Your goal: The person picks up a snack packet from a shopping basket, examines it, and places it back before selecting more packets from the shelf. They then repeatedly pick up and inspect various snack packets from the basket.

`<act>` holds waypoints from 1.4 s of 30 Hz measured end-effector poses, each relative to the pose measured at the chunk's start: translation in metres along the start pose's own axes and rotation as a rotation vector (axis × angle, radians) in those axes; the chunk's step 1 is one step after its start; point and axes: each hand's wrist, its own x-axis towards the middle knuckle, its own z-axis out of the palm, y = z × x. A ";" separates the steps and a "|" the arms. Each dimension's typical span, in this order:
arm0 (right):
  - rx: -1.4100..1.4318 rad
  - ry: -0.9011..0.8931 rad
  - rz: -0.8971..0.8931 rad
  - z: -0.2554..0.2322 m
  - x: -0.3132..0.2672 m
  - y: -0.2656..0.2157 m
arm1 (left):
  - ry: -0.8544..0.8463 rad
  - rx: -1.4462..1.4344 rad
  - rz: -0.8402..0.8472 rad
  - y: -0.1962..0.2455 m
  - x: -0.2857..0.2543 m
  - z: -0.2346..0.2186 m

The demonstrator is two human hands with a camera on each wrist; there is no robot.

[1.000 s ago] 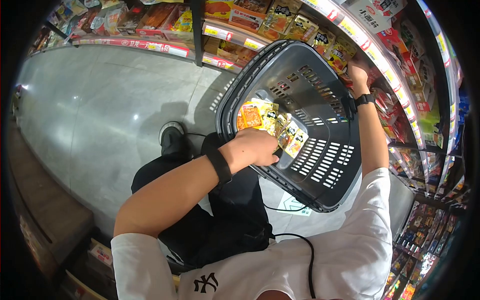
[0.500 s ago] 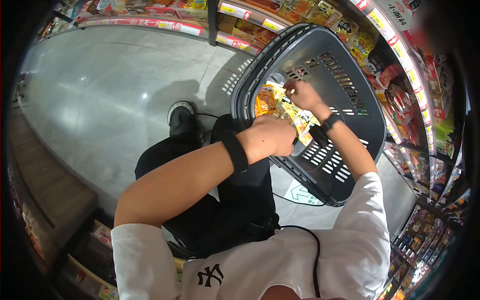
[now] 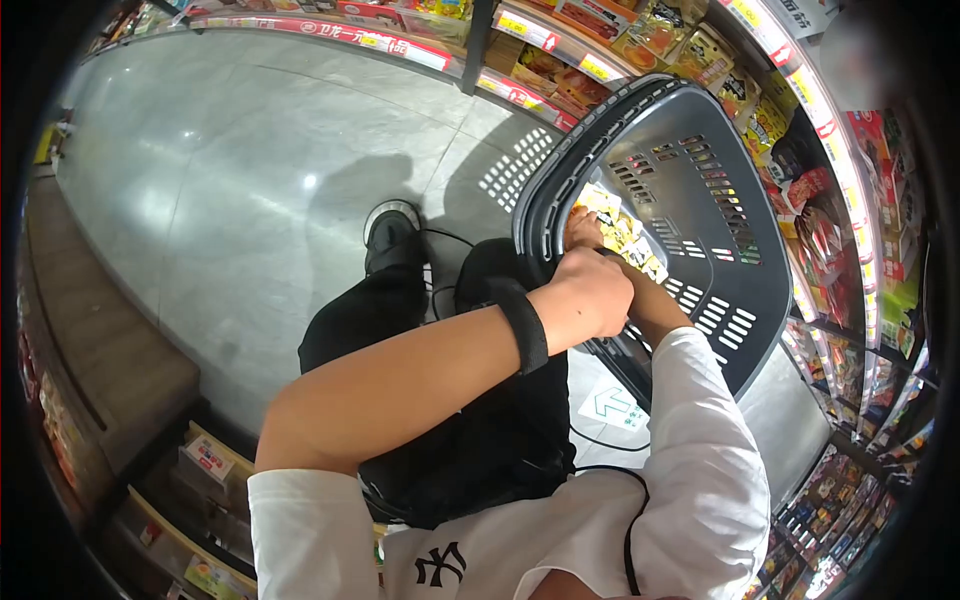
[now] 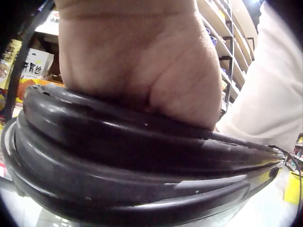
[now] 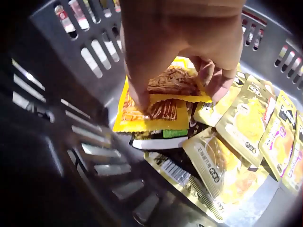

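Observation:
A dark grey shopping basket (image 3: 690,160) stands tilted in front of the person's knees. The left hand (image 3: 590,292) grips its near rim (image 4: 142,156); the fingers are hidden behind the rim in the left wrist view. Inside the basket, the right hand (image 5: 184,33) pinches a yellow-edged snack packet (image 5: 173,85) between thumb and fingers. Beneath that packet lies a similar yellow packet (image 5: 151,124). Several gold snack pouches (image 5: 246,118) are spread over the basket floor beside them. From the head view, the left hand and wrist partly cover the right arm (image 3: 650,300).
Shelves of packaged snacks (image 3: 700,55) with a lit price rail (image 3: 800,85) run along the far and right sides. Grey tiled floor (image 3: 250,160) spreads to the left, with a wooden-looking ledge (image 3: 100,300) beyond. A thin black cable (image 3: 600,440) loops near the legs.
The right hand has come from the shelf on the right into the basket, first over the gold pouches, then down to the yellow packets. The left hand has stayed on the rim.

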 end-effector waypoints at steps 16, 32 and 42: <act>0.515 0.434 -0.390 -0.188 -0.213 0.067 | 0.199 -0.470 -0.173 -0.012 0.032 -0.007; 1.326 0.388 -0.452 -0.180 -0.255 0.046 | 0.439 -1.262 0.117 -0.033 0.052 -0.008; 1.345 0.425 -0.438 -0.168 -0.247 0.050 | 0.222 -1.386 0.123 -0.034 0.050 -0.017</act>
